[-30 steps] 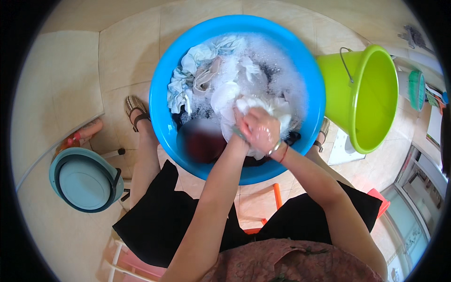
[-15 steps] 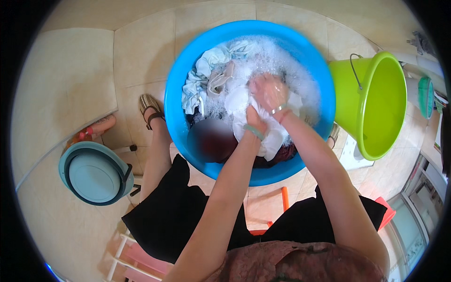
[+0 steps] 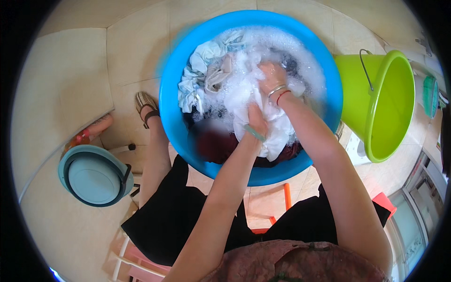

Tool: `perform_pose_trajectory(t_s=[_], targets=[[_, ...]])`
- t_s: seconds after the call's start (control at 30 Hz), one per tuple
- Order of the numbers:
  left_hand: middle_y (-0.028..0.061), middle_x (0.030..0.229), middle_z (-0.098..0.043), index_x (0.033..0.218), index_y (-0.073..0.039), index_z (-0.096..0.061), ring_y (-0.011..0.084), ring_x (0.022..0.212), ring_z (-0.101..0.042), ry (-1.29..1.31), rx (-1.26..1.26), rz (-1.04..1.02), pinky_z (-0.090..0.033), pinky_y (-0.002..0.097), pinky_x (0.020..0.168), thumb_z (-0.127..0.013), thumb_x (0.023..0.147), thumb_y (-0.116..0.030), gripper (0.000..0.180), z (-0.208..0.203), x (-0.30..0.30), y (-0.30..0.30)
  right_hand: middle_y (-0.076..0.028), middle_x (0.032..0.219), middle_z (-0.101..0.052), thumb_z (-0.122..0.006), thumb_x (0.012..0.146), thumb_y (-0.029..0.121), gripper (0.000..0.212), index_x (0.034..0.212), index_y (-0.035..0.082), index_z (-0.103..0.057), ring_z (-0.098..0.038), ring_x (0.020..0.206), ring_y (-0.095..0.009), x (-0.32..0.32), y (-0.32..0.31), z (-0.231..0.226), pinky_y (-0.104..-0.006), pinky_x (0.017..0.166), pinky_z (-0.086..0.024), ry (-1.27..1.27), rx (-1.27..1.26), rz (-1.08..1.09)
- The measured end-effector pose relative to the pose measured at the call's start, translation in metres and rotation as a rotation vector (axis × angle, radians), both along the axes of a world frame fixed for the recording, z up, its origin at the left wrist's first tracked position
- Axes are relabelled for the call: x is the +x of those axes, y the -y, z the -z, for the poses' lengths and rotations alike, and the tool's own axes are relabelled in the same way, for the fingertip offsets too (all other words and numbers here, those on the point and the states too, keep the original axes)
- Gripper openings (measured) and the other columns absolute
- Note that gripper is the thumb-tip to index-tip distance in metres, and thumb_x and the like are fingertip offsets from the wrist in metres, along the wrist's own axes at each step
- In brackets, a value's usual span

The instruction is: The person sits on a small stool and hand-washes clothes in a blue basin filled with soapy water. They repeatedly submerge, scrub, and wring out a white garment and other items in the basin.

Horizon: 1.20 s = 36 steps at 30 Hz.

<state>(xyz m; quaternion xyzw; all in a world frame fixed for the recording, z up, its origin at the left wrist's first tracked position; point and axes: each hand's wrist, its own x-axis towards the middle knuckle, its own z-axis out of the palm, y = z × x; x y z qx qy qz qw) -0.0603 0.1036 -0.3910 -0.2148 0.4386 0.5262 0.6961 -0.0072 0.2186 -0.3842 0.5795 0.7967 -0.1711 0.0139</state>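
Observation:
A wet white cloth (image 3: 281, 126) lies bunched in suds inside a big blue tub (image 3: 169, 117). My left hand (image 3: 256, 117), a green bangle at its wrist, is closed on the near part of the cloth, its fingertips hidden in the folds. Farther off, my right hand (image 3: 273, 77) grips the far part with fingers curled down, partly covered by foam. Pale blue fabric (image 3: 206, 56) and a greyish cloth piece (image 3: 217, 77) lie at the tub's left side. Dark red fabric (image 3: 213, 145) sits at the near side, partly blurred.
A lime green bucket (image 3: 359, 84) with a wire handle leans, tilted, beside the tub's right side. On the left is a grey-blue basin (image 3: 94, 181). Orange stool legs (image 3: 287, 197) show between my knees, and a pink and white seat (image 3: 136, 258) is at lower left.
My right hand has slid away from my left hand, toward the tub's far side. My left hand stays at the near part of the cloth. The view has shifted slightly.

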Motion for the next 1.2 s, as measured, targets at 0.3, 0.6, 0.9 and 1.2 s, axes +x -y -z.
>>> perform_pose_trajectory(t_s=[0.3,0.6,0.9,1.2], targets=[[0.0095,0.116,-0.059,0.120,-0.008,-0.055,0.0233,0.107,-0.056,0.045,0.395,-0.184,-0.047,0.0397,0.092,-0.032,0.096,-0.044,0.049,0.001,0.008,0.001,-0.007,0.078,-0.060,-0.064,0.078,0.020,0.013,0.068,0.011,-0.063,-0.062,0.071,-0.027,0.001,0.051,-0.066,-0.0377,0.056,-0.051,-0.293,0.262,0.061],[0.0105,0.116,-0.057,0.122,-0.008,-0.051,0.0255,0.106,-0.055,-0.064,0.306,0.025,-0.046,0.0420,0.092,-0.032,0.096,-0.047,0.051,0.008,-0.002,0.021,-0.007,0.074,-0.059,-0.064,0.077,0.025,0.018,0.066,0.011,-0.062,-0.061,0.068,-0.027,0.000,0.079,-0.054,-0.0407,0.056,-0.050,-0.409,0.163,0.020],[0.0059,0.116,-0.062,0.119,-0.012,-0.059,0.0254,0.109,-0.058,0.105,-0.144,-0.012,-0.048,0.0452,0.093,-0.036,0.095,-0.031,0.039,-0.006,-0.009,-0.005,-0.017,0.089,-0.067,-0.058,0.077,0.024,0.019,0.075,0.008,-0.068,-0.063,0.077,-0.038,-0.003,0.009,-0.022,-0.0467,0.069,-0.051,-0.152,-0.056,0.197],[0.0081,0.110,-0.063,0.115,-0.001,-0.058,0.0227,0.099,-0.062,0.044,0.057,0.051,-0.050,0.0379,0.086,-0.055,0.090,-0.041,0.047,-0.046,-0.011,0.004,-0.004,0.077,-0.063,-0.059,0.090,0.030,0.032,0.078,0.001,-0.063,-0.054,0.069,-0.011,0.086,0.107,-0.101,-0.0279,0.064,-0.044,-1.413,-0.491,0.702]])
